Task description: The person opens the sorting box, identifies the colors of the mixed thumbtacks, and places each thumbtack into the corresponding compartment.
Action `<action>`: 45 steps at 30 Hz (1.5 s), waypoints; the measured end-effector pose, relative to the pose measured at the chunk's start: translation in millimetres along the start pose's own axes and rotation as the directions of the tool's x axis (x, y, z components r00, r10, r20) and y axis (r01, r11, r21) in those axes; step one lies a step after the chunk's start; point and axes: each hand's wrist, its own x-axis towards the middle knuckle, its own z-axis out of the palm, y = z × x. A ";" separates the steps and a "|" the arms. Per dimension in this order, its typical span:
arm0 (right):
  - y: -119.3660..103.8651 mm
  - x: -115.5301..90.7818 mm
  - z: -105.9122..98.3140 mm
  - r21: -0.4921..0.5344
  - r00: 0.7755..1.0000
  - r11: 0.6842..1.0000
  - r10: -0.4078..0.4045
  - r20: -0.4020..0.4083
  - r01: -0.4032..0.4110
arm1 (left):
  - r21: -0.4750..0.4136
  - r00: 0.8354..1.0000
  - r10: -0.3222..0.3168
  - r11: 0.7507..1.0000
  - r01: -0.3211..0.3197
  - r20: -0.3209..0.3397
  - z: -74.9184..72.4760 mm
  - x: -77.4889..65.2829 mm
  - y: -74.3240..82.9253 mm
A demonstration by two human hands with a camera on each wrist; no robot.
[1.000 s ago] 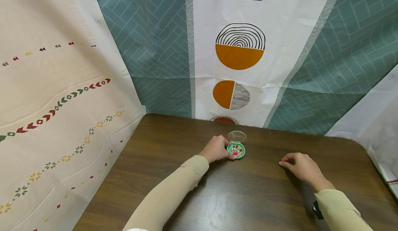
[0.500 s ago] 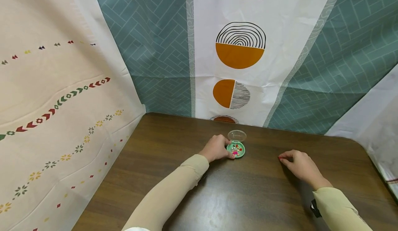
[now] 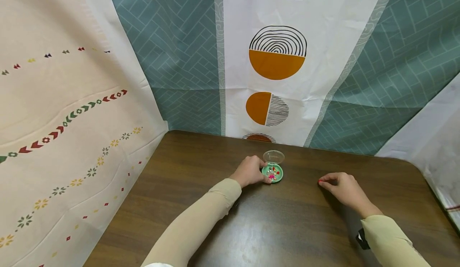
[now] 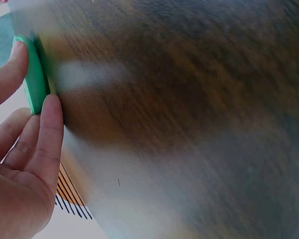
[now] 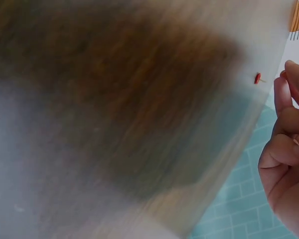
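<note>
In the head view, my left hand (image 3: 250, 172) grips the left side of a small round green case (image 3: 278, 180) on the table. Its clear lid (image 3: 274, 156) stands up at the back, and several small red, pink and pale pieces lie inside. The left wrist view shows the thumb on one side of the green case and fingers on the other. To the right, my right hand (image 3: 345, 187) pinches a small red thumbtack (image 5: 283, 74) between thumb and forefinger, mostly hidden by the tips. Just beyond these fingertips, another red thumbtack (image 5: 258, 78) shows against the table, its thin pin toward the hand.
Both hands are over a dark brown wooden table (image 3: 280, 223) with a glossy top. A patterned cloth (image 3: 194, 59) hangs along its back edge, and a cream cloth (image 3: 72, 139) hangs at the left. A dark band (image 3: 362, 239) shows under the right sleeve.
My right hand has shifted slightly left and back, and a red spot now shows at its fingertips. The left hand and the green case stay where they were.
</note>
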 end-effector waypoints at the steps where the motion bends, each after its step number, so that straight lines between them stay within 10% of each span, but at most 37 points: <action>1: -0.5 0.5 0.0 0.009 1.000 1.000 0.004 -0.003 -0.004 | 0.001 1.000 0.000 1.000 0.000 0.000 -0.1 0.0 0.0; 28: -47.8 29.1 -3.8 0.231 0.999 0.972 0.043 0.027 -0.048 | -0.015 1.000 0.003 1.000 -0.003 -0.004 -0.6 -0.2 -1.2; 45: -70.5 49.8 9.1 0.146 0.998 0.988 -0.037 -0.053 0.045 | 0.004 1.000 0.000 1.000 0.000 -0.006 0.3 2.1 -1.9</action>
